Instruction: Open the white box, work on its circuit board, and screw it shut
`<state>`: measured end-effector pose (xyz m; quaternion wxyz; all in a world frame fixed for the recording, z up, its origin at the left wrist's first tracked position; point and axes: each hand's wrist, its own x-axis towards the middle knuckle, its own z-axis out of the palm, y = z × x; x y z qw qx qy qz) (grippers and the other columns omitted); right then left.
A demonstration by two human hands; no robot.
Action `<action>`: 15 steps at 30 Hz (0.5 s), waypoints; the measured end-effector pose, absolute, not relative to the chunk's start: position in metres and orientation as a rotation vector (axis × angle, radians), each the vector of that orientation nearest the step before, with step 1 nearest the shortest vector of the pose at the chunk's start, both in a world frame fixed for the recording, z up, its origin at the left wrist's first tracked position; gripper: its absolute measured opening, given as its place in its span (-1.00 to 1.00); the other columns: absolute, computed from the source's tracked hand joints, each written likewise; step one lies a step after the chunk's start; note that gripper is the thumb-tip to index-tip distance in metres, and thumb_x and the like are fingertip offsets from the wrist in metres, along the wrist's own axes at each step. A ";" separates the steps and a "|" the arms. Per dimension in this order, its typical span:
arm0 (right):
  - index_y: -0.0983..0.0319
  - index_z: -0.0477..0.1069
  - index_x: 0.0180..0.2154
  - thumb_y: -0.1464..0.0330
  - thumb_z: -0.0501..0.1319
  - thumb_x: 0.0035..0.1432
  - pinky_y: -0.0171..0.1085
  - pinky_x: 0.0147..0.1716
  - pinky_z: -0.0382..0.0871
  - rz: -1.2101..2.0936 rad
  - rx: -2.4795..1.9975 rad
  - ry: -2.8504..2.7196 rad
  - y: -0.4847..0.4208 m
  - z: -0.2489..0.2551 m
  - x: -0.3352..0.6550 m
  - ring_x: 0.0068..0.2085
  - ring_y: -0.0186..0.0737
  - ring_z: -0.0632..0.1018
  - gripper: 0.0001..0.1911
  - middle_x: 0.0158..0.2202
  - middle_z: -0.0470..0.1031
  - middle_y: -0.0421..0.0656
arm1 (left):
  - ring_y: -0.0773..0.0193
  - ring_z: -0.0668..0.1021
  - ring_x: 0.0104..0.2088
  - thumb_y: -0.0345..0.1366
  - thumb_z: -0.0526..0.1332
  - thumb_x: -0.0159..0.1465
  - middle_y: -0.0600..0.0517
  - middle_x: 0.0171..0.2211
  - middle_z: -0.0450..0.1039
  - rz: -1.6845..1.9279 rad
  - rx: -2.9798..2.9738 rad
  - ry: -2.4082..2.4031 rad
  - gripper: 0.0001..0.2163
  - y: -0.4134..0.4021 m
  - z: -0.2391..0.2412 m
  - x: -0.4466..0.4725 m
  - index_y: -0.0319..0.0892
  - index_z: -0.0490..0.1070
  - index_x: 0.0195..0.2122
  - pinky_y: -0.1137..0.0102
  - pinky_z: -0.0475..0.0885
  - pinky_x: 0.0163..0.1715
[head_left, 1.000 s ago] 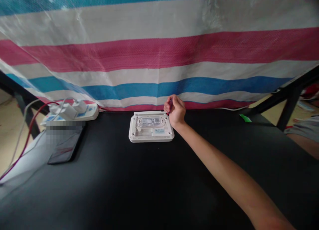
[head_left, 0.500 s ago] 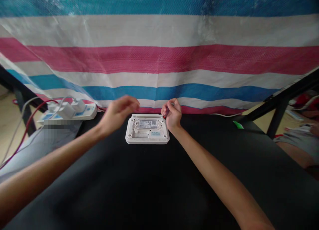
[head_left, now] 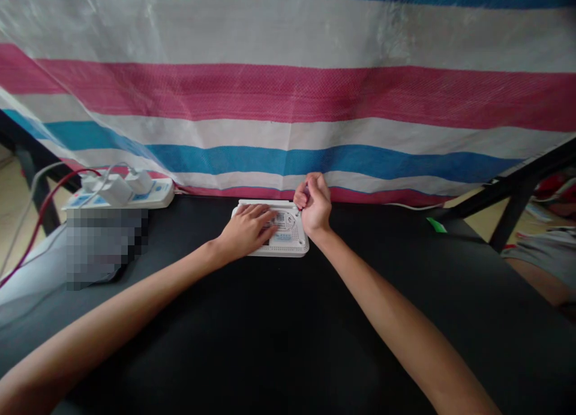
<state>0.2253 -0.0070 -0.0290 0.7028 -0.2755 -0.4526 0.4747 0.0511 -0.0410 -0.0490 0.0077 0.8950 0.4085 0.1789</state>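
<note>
A white router-like device lies upside down on the black table, close to the striped tarp. My left hand rests flat on its underside with the fingers stretched out, covering the label. My right hand is closed in a fist at the device's far right corner, gripping a small thin tool with a reddish handle whose tip points down at that corner. Most of the tool is hidden inside the fist.
A white power strip with plugs and red and grey cables sits at the left rear. A blurred flat object lies in front of it. A striped tarp hangs behind. A green scrap lies right; another person's limb shows at far right.
My left hand came in from the left and settled flat on the device. My right hand stayed closed at the far right corner. The view shifted slightly.
</note>
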 end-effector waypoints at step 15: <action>0.14 0.17 -0.48 -0.12 0.24 0.04 -0.38 -0.68 -0.14 1.084 -0.646 -1.013 -0.006 -0.028 0.224 -0.69 -0.44 0.06 -0.49 -0.71 0.03 -0.41 | -0.01 0.45 0.13 -0.11 0.01 0.45 -0.15 0.17 0.38 0.525 2.861 1.281 -0.61 -0.043 -0.051 0.049 -0.17 0.36 0.17 0.09 0.30 0.13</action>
